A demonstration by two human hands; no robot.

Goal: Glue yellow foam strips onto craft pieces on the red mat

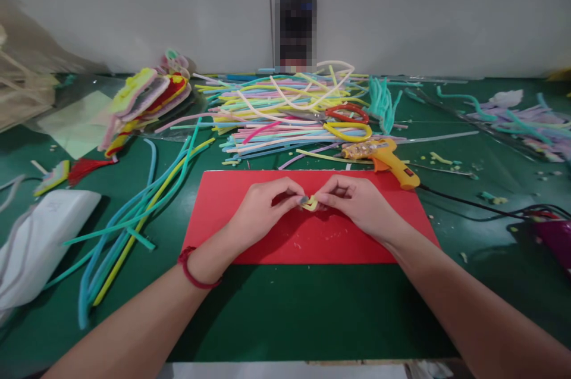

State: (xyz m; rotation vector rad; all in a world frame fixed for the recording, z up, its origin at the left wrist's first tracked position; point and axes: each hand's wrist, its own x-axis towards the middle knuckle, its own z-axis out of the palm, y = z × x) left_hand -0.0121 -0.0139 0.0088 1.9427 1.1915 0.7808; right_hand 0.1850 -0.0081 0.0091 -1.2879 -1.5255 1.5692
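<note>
A short, bent piece of pale-yellow chenille stem (311, 205) sits between the fingertips of the 2 hands, over the middle of the red board (294, 245). The left hand (263, 207) pinches at its left end with thumb and fingers pressed together, and the right hand (362, 203) is likewise closed in a pinch at its right end, so neither hand is clearly nearer. The piece spans the small gap between them, roughly side to side, with its middle dipping towards the wearer; it is too small and folded to give 1 sure long axis, and whether it touches the board cannot be told. Beyond the right hand, near the board's far right corner, lies the yellow hot-glue gun (395, 163), and the chenille stem pile (227, 105) spreads past the board's far edge
</note>
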